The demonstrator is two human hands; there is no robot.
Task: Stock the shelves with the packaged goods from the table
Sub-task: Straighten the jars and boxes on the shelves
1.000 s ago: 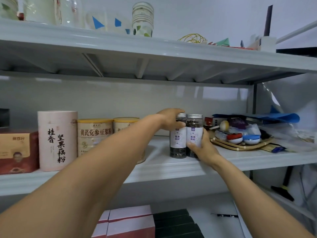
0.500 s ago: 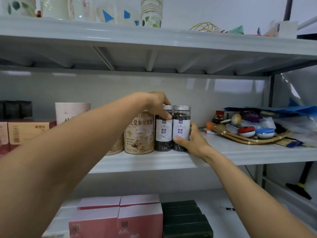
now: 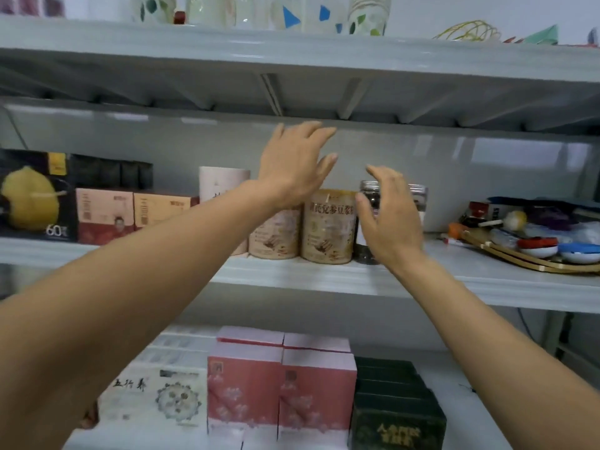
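Two clear jars of dark goods stand side by side on the middle shelf (image 3: pixel 454 284). The left jar (image 3: pixel 368 196) and the right jar (image 3: pixel 418 196) are mostly hidden behind my right hand (image 3: pixel 388 219), which hovers open in front of them, fingers spread. My left hand (image 3: pixel 295 164) is raised open above two beige tins (image 3: pixel 328 225), touching nothing. A tall pale canister (image 3: pixel 220 183) stands left of the tins.
Boxes (image 3: pixel 107 212) and a dark lemon pack (image 3: pixel 32 196) fill the shelf's left. A bamboo tray (image 3: pixel 526 259) with small bowls lies at the right. Pink boxes (image 3: pixel 282 381), dark boxes (image 3: pixel 396 401) and a white box (image 3: pixel 156 397) occupy the lower shelf. Cups stand on top.
Both hands have let go of the two jars and pulled back, fingers opening. The left hand rose above the tins. The view swung left and down.
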